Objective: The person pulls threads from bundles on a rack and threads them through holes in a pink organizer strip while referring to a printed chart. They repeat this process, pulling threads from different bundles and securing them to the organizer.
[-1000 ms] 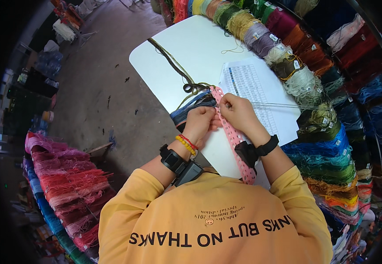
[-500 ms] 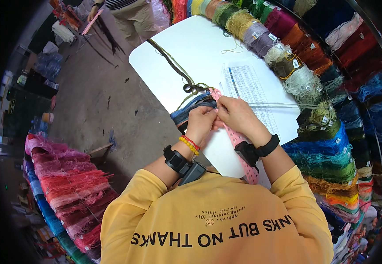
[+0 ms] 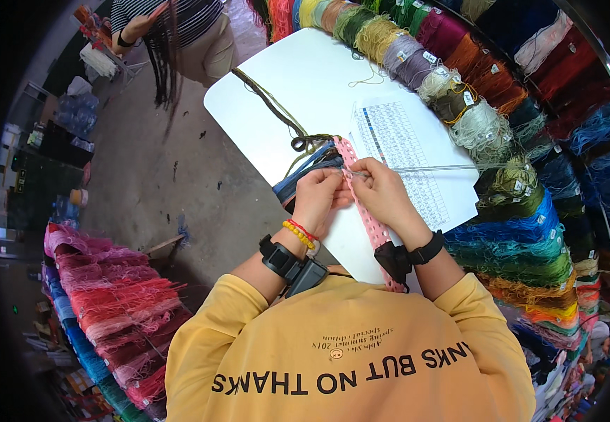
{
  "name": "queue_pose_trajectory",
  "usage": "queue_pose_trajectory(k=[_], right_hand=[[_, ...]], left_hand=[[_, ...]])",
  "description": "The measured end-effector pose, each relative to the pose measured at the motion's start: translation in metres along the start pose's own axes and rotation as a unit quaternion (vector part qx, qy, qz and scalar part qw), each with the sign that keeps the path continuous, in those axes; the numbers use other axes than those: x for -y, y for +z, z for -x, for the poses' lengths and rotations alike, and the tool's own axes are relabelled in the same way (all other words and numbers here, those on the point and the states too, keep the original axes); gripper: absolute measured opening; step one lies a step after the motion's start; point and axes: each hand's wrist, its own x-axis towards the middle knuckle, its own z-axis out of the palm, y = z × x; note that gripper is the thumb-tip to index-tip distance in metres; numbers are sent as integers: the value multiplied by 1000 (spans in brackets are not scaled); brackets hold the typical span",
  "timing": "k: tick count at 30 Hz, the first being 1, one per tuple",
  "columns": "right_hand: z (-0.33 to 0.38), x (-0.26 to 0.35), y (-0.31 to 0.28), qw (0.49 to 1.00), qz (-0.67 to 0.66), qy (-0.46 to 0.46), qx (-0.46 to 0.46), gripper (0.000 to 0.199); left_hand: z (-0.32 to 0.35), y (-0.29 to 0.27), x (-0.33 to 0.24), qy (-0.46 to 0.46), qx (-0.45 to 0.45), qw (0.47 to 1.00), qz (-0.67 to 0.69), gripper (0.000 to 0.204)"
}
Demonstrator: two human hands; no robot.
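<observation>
A pink strip with rows of holes (image 3: 363, 205) runs over the white table from its far part toward my body. At the strip's left edge, my left hand (image 3: 318, 198) is closed in a pinch on grey thread. My right hand (image 3: 384, 193) lies across the strip, its thumb and forefinger pinching the same grey thread (image 3: 431, 168), which stretches away to the right. A short piece of it shows between my fingertips. Blue and dark thread bundles (image 3: 308, 174) hang from the strip beside my left hand. Olive and dark strands (image 3: 270, 100) trail to the table's far left edge.
A printed chart (image 3: 405, 158) lies on the white table (image 3: 284, 60). Thread skeins in many colours (image 3: 484, 133) line the right side. Pink and red skeins (image 3: 119, 302) hang at lower left. Beyond the table stands a person (image 3: 171, 32) in a striped top, holding dark strands.
My right hand has drawn slightly right and down from my left, uncovering grey thread between them. The other person has come nearer, with the dark strands hanging higher in view.
</observation>
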Motion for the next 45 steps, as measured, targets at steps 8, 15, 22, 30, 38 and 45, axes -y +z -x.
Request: queue_pose_trajectory(k=[8,15,22,30,38,45], right_hand=[[4,3,2,999,32,-4,0,21],[10,-5,6,990,122,-59,23,30],[15,7,5,982,136,-113,72,32],[17,8,10,979,152,-94,95,37],[20,8,12,971,198,-103,79,43],[17,-1,9,980,158,-98,77,41]], left_hand=[[4,-2,1,4,-4,1000,23,14],[16,-26,-5,102,-33,970,-219,13],[27,-40,-5,59,-53,968,-239,12],[28,-42,-10,38,-22,968,-248,13],[39,-48,-4,94,-31,990,-98,9],[54,-46,-22,91,84,980,155,3]])
